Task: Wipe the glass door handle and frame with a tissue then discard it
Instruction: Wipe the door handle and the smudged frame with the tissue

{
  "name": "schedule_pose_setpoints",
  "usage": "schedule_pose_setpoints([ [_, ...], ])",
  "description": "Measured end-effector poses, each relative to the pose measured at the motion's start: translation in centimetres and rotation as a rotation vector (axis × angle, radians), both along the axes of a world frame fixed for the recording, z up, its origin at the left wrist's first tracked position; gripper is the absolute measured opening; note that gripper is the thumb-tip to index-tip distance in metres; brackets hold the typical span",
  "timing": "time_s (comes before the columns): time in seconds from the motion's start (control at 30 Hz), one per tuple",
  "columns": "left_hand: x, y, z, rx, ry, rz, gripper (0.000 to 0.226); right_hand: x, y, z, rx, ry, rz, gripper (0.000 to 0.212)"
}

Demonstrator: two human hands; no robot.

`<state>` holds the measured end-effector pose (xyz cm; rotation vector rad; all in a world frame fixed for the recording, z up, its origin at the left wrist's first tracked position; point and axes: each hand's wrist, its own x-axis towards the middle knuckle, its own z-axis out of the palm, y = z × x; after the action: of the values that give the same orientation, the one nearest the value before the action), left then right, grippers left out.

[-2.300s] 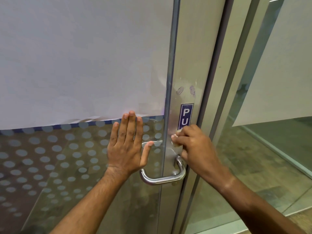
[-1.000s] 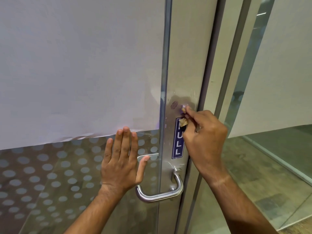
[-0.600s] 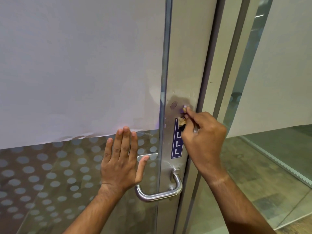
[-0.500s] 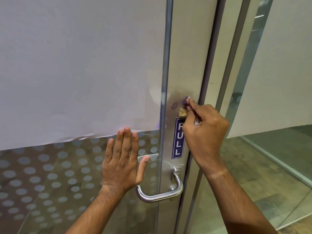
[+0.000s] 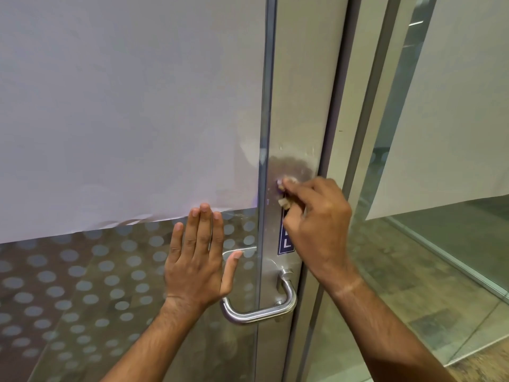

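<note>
Right hand (image 5: 316, 224) curled, pinching a small scrap of tissue (image 5: 283, 202) at the fingertips and pressing it against the metal frame (image 5: 300, 111), just above the blue sign (image 5: 285, 244), most of which hidden behind the knuckles. Dull smudged patch (image 5: 293, 165) on the frame right above the tissue. Left hand (image 5: 197, 266) flat on the glass (image 5: 82, 285), fingers straight and together, thumb spread toward the frame, gripping nothing. Handle (image 5: 259, 312) below both hands, untouched, its curved bar reaching left across the glass edge. White sheet (image 5: 124, 106) covering the upper glass, dotted film beneath
</note>
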<state>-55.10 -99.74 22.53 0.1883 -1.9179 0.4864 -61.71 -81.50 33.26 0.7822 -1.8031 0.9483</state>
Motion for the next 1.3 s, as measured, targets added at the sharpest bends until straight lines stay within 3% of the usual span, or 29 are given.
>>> schedule_pose_setpoints([
  [0.13, -0.1, 0.0, 0.0, -0.004, 0.002, 0.004, 0.085, -0.6, -1.0, 2.0, -0.100, 0.048, -0.048, 0.029],
  [0.27, -0.1, 0.0, -0.1, -0.004, 0.001, 0.020, 0.085, 0.0, -1.1, -0.2, 0.023, 0.132, -0.025, 0.022],
  [0.37, -0.1, -0.1, -0.1, -0.006, 0.000, 0.009, 0.085, 0.3, -0.3, -2.0, 0.072, 0.077, 0.011, 0.025],
  [0.47, -0.1, -0.1, -0.1, -0.006, 0.003, 0.012, 0.084, 0.0, -0.3, -1.0, -0.077, -0.007, 0.042, 0.031],
  [0.57, -0.1, -0.1, -0.1, -0.011, 0.002, 0.020, 0.086, -0.5, -1.3, 1.4, -0.202, 0.055, 0.022, 0.026],
  [0.7, -0.2, -0.2, -0.2, -0.012, 0.009, 0.025, 0.086, -0.1, -1.3, 0.7, -0.051, 0.144, -0.008, 0.023],
  [0.8, -0.2, -0.1, -0.2, -0.006, 0.001, 0.021, 0.085, 0.6, 0.3, -1.5, 0.110, 0.009, 0.062, 0.026],
  [0.93, -0.2, -0.1, -0.2, -0.002, 0.000, 0.021, 0.084, 0.5, 2.2, -0.3, -0.076, -0.255, 0.257, 0.036],
  [1.17, -0.1, 0.0, 0.0, -0.010, 0.006, 0.024, 0.085, -0.4, 3.4, 2.4, -0.180, -0.518, 0.438, 0.021],
  [1.3, -0.1, -0.1, 0.0, -0.010, 0.003, 0.023, 0.088, -0.3, 3.2, 3.0, -0.284, -0.684, 0.620, 0.040],
])
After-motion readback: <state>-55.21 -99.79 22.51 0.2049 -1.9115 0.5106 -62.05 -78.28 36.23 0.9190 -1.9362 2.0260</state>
